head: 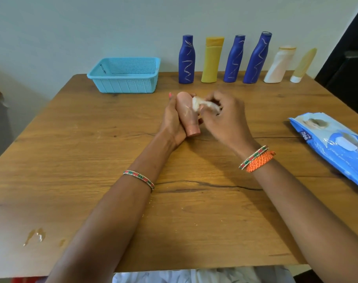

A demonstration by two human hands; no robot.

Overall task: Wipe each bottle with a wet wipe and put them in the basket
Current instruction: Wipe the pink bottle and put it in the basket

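Note:
My left hand [172, 119] grips a pink bottle [189, 117] above the middle of the table, cap end pointing toward me. My right hand [225, 117] pinches a crumpled white wet wipe [197, 103] and presses it against the bottle's upper side. A light blue mesh basket [124, 75] stands at the back left with nothing visible inside. Along the back edge stand three blue bottles [186, 60] [234, 59] [257, 58], a yellow bottle [211, 60], a white bottle [279, 65] and a pale yellow tube [302, 66].
A blue pack of wet wipes [335, 144] lies at the right edge of the wooden table [92, 160]. A small wet patch [36, 236] marks the near left corner. A wall rises just behind the row of bottles.

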